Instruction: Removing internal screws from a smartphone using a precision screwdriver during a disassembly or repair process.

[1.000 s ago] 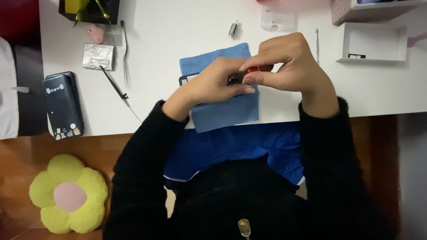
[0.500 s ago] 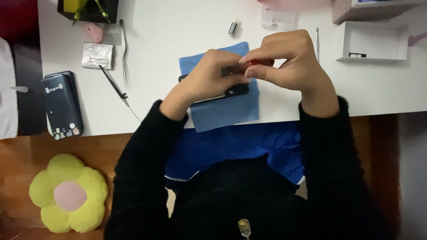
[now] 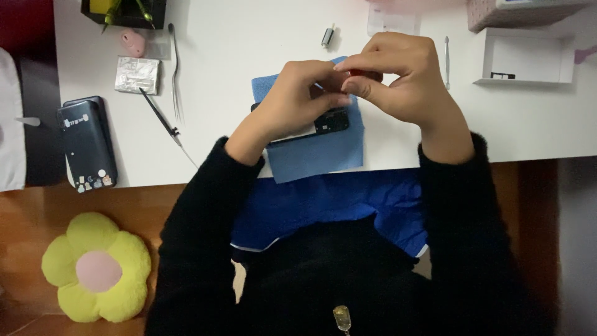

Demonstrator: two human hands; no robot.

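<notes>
We see both hands raised together over the blue cloth (image 3: 317, 155) that lies at the near edge of the white surface (image 3: 249, 56), partly overhanging it. Our right hand (image 3: 404, 81) has its thumb and forefinger pressed together on a small red-tipped tool (image 3: 356, 73), whose tip only just shows between the fingers. Our left hand (image 3: 298, 99) is curled, its fingertips meeting those of the right hand at the same spot; we cannot tell whether it grips the tool itself or only steadies it. Beneath the left hand a dark phone (image 3: 329, 123) lies on the cloth, mostly hidden by the palm, with only its right end and lower edge showing.

Toward the left edge of the surface a second dark phone in a case (image 3: 86, 143) lies flat. Beyond it sits a square foil packet (image 3: 137, 74), with a thin black pen-like tool (image 3: 158, 115) lying just beside it and metal tweezers (image 3: 174, 71) running toward the far edge. A small pink object (image 3: 134, 42) rests near the far left corner. A little metal cylinder (image 3: 327, 37) stands near the far edge, well apart from the cloth. Right of the right hand a slim metal pick (image 3: 446, 59) lies beside an open white box (image 3: 528, 59). On the floor at the lower left lies a yellow flower-shaped cushion (image 3: 93, 267).
</notes>
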